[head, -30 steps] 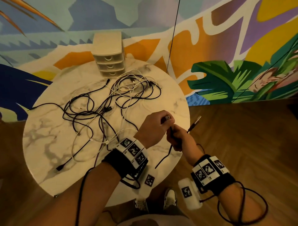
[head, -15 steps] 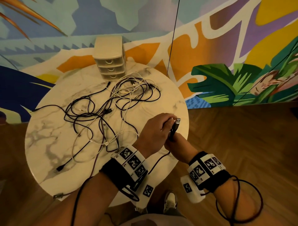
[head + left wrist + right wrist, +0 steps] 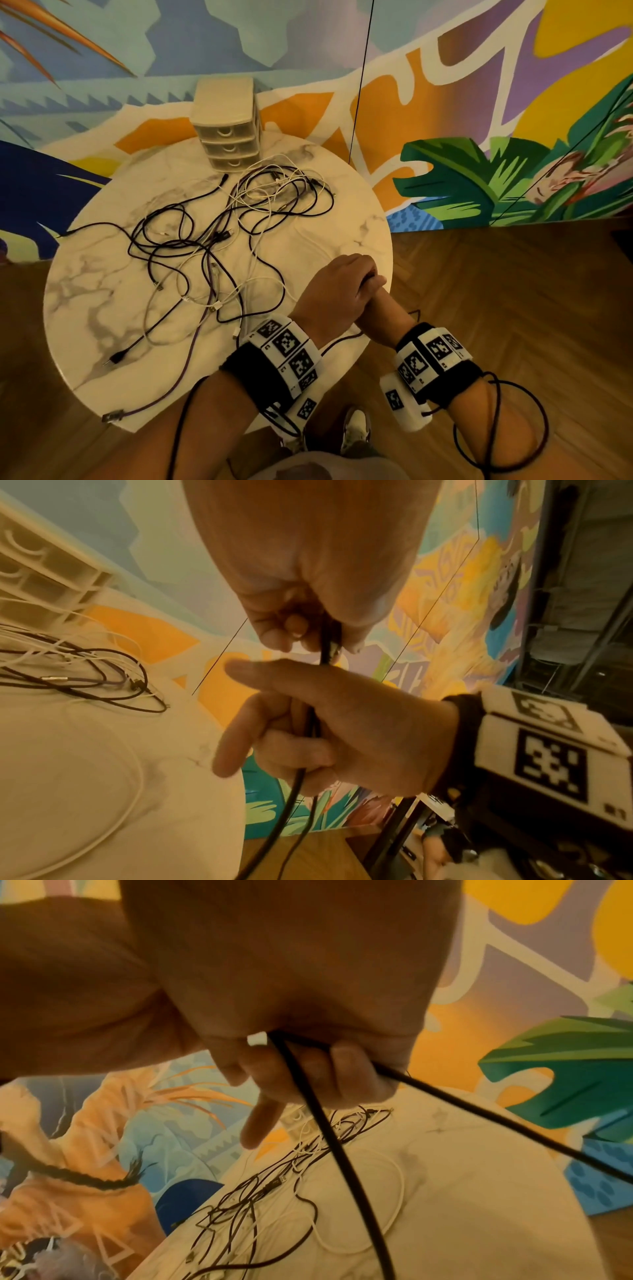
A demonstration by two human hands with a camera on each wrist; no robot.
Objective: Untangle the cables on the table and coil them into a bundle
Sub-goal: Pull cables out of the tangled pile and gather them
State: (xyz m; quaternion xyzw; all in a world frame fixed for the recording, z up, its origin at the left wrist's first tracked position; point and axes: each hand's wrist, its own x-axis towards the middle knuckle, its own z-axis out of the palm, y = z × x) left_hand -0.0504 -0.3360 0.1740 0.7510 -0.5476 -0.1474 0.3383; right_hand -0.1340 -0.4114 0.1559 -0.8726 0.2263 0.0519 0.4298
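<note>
A tangle of black, white and purple cables (image 3: 212, 246) lies across the round marble table (image 3: 102, 291). At the table's right edge my two hands meet on one black cable (image 3: 298, 785). My left hand (image 3: 342, 284) is on top and pinches the cable's plug end between thumb and fingertips (image 3: 294, 626). Just beneath it, my right hand (image 3: 380, 308) has its fingers curled round two strands of the same cable (image 3: 329, 1137), its index finger sticking out. The strands hang down below the hands, off the table edge. The plug is mostly hidden in the head view.
A small cream drawer unit (image 3: 226, 133) stands at the table's far edge, against a painted wall. A purple cable (image 3: 185, 370) hangs over the near edge, ending in a USB plug (image 3: 113, 416). Wooden floor (image 3: 513, 308) lies to the right.
The plug that stuck out to the right a second ago has been drawn in between the hands. My left hand has closed over the right hand, and both sit nearer the table's right edge.
</note>
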